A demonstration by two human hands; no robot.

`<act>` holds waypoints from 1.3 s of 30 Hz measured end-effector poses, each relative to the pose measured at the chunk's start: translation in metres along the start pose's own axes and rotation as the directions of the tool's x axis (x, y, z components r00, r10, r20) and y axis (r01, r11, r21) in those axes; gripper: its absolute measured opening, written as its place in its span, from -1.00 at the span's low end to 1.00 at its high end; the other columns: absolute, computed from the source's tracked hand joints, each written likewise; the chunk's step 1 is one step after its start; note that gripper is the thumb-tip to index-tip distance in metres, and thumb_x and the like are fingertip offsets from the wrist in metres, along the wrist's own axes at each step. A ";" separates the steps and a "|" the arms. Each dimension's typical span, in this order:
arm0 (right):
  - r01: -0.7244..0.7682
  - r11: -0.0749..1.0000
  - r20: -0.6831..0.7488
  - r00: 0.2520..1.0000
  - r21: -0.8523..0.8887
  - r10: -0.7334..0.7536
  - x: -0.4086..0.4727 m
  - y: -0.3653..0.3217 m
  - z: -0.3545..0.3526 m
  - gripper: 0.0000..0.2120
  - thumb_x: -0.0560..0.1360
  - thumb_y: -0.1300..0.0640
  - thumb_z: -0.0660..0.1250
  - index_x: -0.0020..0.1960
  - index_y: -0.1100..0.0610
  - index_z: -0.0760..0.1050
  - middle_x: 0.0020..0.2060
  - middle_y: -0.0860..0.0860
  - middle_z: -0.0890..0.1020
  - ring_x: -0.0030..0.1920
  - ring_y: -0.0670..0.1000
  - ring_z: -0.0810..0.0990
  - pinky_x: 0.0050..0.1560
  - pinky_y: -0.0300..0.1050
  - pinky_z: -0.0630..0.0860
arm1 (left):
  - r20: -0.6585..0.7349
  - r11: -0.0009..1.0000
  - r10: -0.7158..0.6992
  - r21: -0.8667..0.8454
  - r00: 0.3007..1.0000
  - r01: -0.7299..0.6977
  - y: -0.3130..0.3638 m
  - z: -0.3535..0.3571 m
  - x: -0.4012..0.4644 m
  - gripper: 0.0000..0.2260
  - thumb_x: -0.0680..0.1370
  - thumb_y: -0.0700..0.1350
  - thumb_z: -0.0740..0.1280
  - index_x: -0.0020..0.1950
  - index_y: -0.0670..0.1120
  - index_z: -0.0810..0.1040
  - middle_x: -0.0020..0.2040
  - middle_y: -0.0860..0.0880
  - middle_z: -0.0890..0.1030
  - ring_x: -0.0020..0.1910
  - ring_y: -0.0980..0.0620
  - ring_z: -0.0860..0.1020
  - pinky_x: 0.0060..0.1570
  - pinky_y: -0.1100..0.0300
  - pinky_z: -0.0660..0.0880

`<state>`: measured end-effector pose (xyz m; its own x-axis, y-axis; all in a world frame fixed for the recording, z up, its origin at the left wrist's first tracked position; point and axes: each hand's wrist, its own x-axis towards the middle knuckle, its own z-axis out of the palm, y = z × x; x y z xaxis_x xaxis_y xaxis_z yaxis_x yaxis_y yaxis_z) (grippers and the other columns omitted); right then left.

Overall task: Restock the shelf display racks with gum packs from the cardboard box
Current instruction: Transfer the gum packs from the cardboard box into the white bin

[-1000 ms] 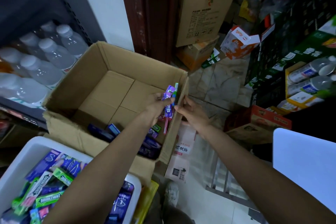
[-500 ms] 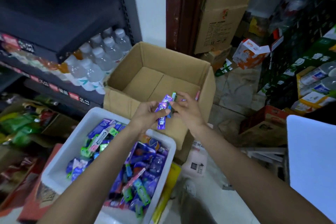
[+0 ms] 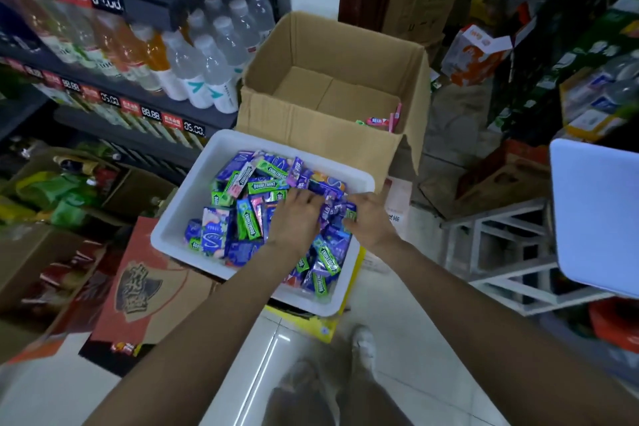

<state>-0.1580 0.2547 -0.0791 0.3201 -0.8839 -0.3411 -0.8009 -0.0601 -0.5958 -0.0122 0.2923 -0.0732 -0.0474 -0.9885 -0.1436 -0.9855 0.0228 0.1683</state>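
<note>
Your left hand [image 3: 296, 218] lies knuckles-up over the white tub [image 3: 179, 218], fingers curled into the heaped gum packs [image 3: 249, 204]; your right hand [image 3: 368, 218] beside it pinches purple gum sticks [image 3: 332, 209] at the tub's right edge. Whether the left actually grips anything you cannot tell, its fingertips being buried. Half a second ago both hands held those sticks above the tub. Beyond the tub, the cardboard box [image 3: 311, 128] keeps a few pink packs [image 3: 387, 119].
</note>
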 end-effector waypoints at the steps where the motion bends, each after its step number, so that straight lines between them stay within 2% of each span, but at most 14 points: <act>1: -0.011 1.000 0.008 1.000 0.017 0.011 -0.004 -0.002 -0.003 -0.56 0.49 0.26 0.30 0.36 0.24 0.38 0.28 0.18 0.40 0.29 0.12 0.39 0.22 -0.22 0.27 | -0.011 1.000 -0.001 -0.025 1.000 0.001 -0.001 -0.001 -0.001 -0.60 0.56 -0.09 0.27 0.40 -0.08 0.35 0.35 -0.07 0.40 0.34 -0.09 0.28 0.27 0.08 0.28; 5: -0.014 0.995 -0.093 0.995 0.097 0.023 -0.013 -0.002 -0.029 -0.62 0.51 0.24 0.30 0.32 0.21 0.42 0.26 0.17 0.45 0.25 0.10 0.45 0.16 -0.21 0.31 | -0.113 0.960 -0.011 -0.280 0.994 -0.021 -0.001 -0.013 -0.001 -0.68 0.56 -0.12 0.28 0.32 -0.12 0.44 0.24 -0.11 0.47 0.23 -0.11 0.39 0.21 0.03 0.38; 10: -0.005 0.980 -0.283 0.957 0.201 0.063 0.003 0.003 -0.086 -0.71 0.50 0.32 0.25 0.21 0.22 0.50 0.11 0.14 0.58 0.12 0.08 0.55 0.01 -0.31 0.37 | -0.195 0.714 -0.196 -0.700 0.961 0.003 0.010 -0.049 0.035 -0.80 0.55 -0.23 0.27 0.15 -0.14 0.55 0.07 -0.09 0.58 0.03 -0.02 0.54 0.08 0.08 0.49; 12: -0.003 0.967 -0.350 0.932 0.254 0.094 0.016 0.005 -0.110 -0.75 0.51 0.32 0.24 0.17 0.24 0.52 0.03 0.12 0.61 0.04 0.01 0.57 -0.14 -0.46 0.34 | -0.195 0.630 -0.254 -0.777 0.947 0.009 0.019 -0.064 0.060 -0.82 0.53 -0.25 0.26 0.09 -0.13 0.57 0.02 -0.07 0.62 -0.06 0.05 0.55 0.02 0.19 0.52; 14: 0.005 0.952 -0.401 0.908 0.305 0.123 0.035 0.009 -0.131 -0.77 0.52 0.31 0.24 0.15 0.25 0.53 0.01 0.12 0.61 -0.01 -0.03 0.54 -0.19 -0.48 0.32 | -0.189 0.602 -0.276 -0.799 0.942 0.016 0.031 -0.077 0.091 -0.83 0.53 -0.26 0.27 0.08 -0.16 0.58 -0.02 -0.07 0.63 -0.12 0.11 0.52 -0.11 0.49 0.43; 17: -0.006 0.941 -0.382 0.913 0.339 0.144 0.075 0.022 -0.157 -0.74 0.53 0.29 0.23 0.20 0.26 0.49 0.04 0.14 0.59 0.02 -0.01 0.53 -0.05 -0.37 0.36 | -0.149 0.588 -0.281 -0.808 0.948 0.047 0.048 -0.086 0.145 -0.82 0.54 -0.28 0.27 0.11 -0.22 0.57 -0.05 -0.09 0.61 -0.11 0.10 0.50 -0.22 0.57 0.33; 21: -0.138 0.920 -0.191 0.957 0.367 0.219 0.140 0.042 -0.179 -0.49 0.53 0.11 0.29 0.43 0.14 0.25 0.22 0.14 0.51 0.23 0.15 0.49 0.26 0.05 0.41 | -0.034 0.638 -0.257 -0.757 0.966 0.143 0.068 -0.073 0.224 -0.83 0.56 -0.27 0.25 0.12 -0.23 0.55 0.04 -0.13 0.63 0.00 0.00 0.56 -0.10 0.37 0.37; 23: -0.193 0.897 -0.093 0.964 0.397 0.249 0.167 0.051 -0.185 -0.37 0.48 -0.02 0.34 0.47 0.06 0.17 0.29 0.10 0.48 0.28 0.17 0.46 0.29 0.11 0.38 | 0.076 0.678 -0.236 -0.702 0.969 0.220 0.075 -0.059 0.258 -0.81 0.58 -0.22 0.26 0.15 -0.22 0.54 0.11 -0.14 0.61 0.10 -0.06 0.56 -0.04 0.29 0.38; 26: -0.202 0.885 0.004 0.975 0.419 0.220 0.197 0.069 -0.190 -0.26 0.31 -0.23 0.37 0.40 0.01 0.27 0.25 0.07 0.53 0.24 0.14 0.50 0.26 0.15 0.42 | 0.221 0.774 -0.202 -0.561 0.954 0.294 0.079 -0.035 0.293 -0.71 0.58 -0.15 0.27 0.28 -0.21 0.49 0.24 -0.16 0.55 0.21 -0.12 0.51 0.10 0.17 0.40; 27: -0.202 0.864 0.038 0.977 0.462 0.208 0.203 0.075 -0.191 -0.31 0.33 -0.19 0.40 0.37 0.02 0.31 0.21 0.07 0.55 0.20 0.12 0.52 0.24 0.14 0.44 | 0.260 0.805 -0.192 -0.509 0.946 0.304 0.080 -0.027 0.303 -0.68 0.57 -0.11 0.29 0.29 -0.21 0.49 0.25 -0.17 0.54 0.21 -0.12 0.51 0.12 0.15 0.40; 29: -0.253 0.745 0.151 0.967 0.617 0.204 0.210 0.081 -0.196 -0.50 0.46 0.11 0.40 0.35 0.06 0.33 0.19 0.09 0.55 0.13 0.07 0.56 0.17 0.06 0.52 | 0.339 0.830 -0.179 -0.452 0.924 0.327 0.081 -0.012 0.317 -0.65 0.53 -0.03 0.34 0.25 -0.19 0.52 0.21 -0.18 0.56 0.17 -0.13 0.53 0.12 0.12 0.45; 30: -0.285 0.690 0.214 0.958 0.666 0.189 0.213 0.084 -0.196 -0.50 0.48 0.21 0.38 0.37 0.09 0.32 0.20 0.11 0.54 0.10 0.06 0.57 0.12 0.02 0.54 | 0.373 0.842 -0.174 -0.424 0.911 0.334 0.081 -0.006 0.321 -0.64 0.51 0.01 0.36 0.21 -0.17 0.54 0.18 -0.18 0.58 0.15 -0.12 0.54 0.12 0.10 0.47; 35: -0.294 0.661 0.280 0.951 0.691 0.130 0.223 0.091 -0.198 -0.54 0.48 0.27 0.36 0.32 0.10 0.33 0.24 0.11 0.52 0.16 0.05 0.57 0.16 0.07 0.52 | 0.393 0.939 -0.169 -0.214 0.904 0.269 0.077 0.010 0.331 -0.60 0.49 0.06 0.38 0.25 -0.11 0.50 0.24 -0.14 0.46 0.22 -0.16 0.41 0.13 0.07 0.39; 39: -0.278 0.668 0.283 0.953 0.690 0.104 0.224 0.092 -0.201 -0.57 0.48 0.27 0.37 0.28 0.12 0.31 0.16 0.08 0.55 0.09 -0.01 0.59 0.14 0.04 0.54 | 0.391 0.917 -0.194 -0.254 0.900 0.308 0.079 0.017 0.335 -0.68 0.54 0.00 0.31 0.25 -0.08 0.52 0.21 -0.17 0.48 0.19 -0.15 0.45 0.10 0.07 0.41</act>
<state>-0.2617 -0.0424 -0.0640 0.3649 -0.7175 -0.5934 -0.2748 0.5260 -0.8049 -0.1083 -0.0349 -0.1245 0.0850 -0.8352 -0.5434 -0.8765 -0.3220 0.3579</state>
